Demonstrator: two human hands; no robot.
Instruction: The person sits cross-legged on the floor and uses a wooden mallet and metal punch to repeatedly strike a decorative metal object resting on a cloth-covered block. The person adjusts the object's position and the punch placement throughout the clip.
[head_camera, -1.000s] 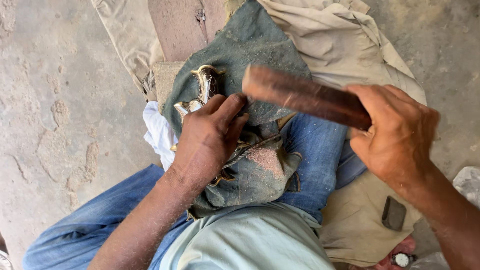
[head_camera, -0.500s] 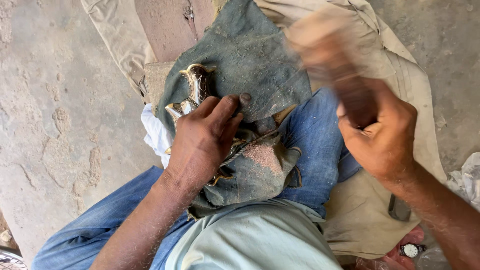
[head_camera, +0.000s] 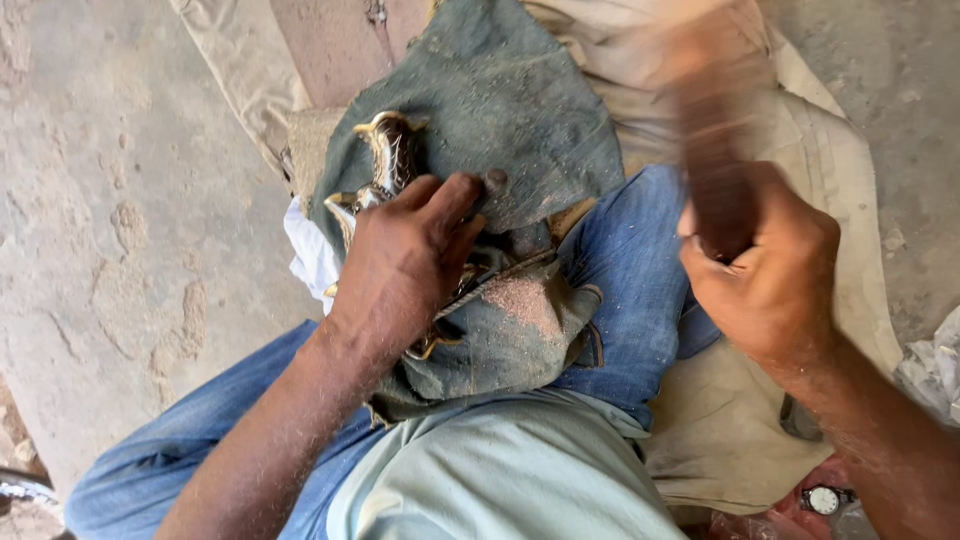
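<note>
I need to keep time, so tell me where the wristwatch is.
In the head view the wristwatch lies at the bottom right, on the ground by the beige cloth, just under the right hand's forearm.

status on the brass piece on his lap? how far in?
Done: fine dust lies on the grey-green cloth, so some material is off. In hand: left hand presses the shiny brass piece onto the cloth over the knee; right hand grips a brown wooden tool, blurred in motion. Left: the piece is mostly hidden, so the remaining work cannot be judged.
</note>
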